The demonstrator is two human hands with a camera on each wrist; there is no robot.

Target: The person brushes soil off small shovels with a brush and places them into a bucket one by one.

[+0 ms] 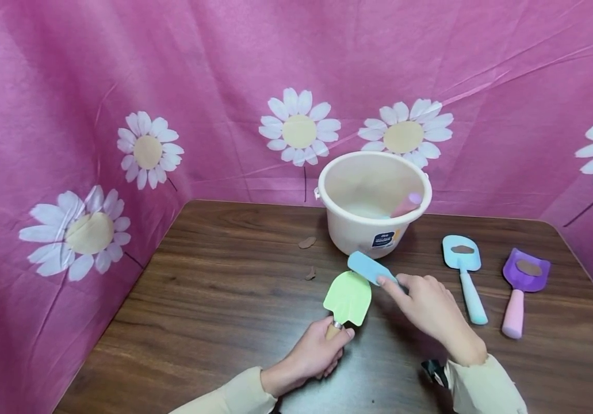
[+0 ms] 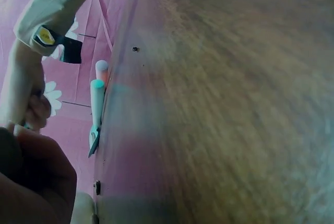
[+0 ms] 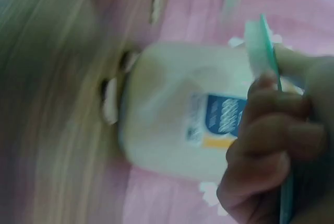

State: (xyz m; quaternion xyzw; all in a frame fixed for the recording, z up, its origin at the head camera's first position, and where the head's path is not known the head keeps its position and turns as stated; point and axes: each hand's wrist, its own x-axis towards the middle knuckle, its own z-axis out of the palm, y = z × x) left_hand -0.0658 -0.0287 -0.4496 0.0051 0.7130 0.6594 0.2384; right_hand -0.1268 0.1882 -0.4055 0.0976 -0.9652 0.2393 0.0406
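Note:
In the head view, my left hand (image 1: 317, 349) grips the tan handle of a light-green toy shovel (image 1: 349, 296), its blade tilted above the table. My right hand (image 1: 425, 305) holds a light-blue flat-bladed tool (image 1: 368, 267), whose tip is close to the green blade. Whether the two touch I cannot tell. Behind them stands a cream bucket (image 1: 348, 227) with a dark blue label; a pink item with a purple end (image 1: 408, 203) leans inside. Two thin brown pieces, one farther back (image 1: 307, 242) and one nearer (image 1: 310, 273), lie left of the bucket.
To the right lie a light-blue shovel (image 1: 472, 296) and a purple shovel with a pink handle (image 1: 515, 313), each with a brown piece on its blade. A pink daisy-print cloth (image 1: 234, 103) hangs behind the dark wooden table (image 1: 213, 322).

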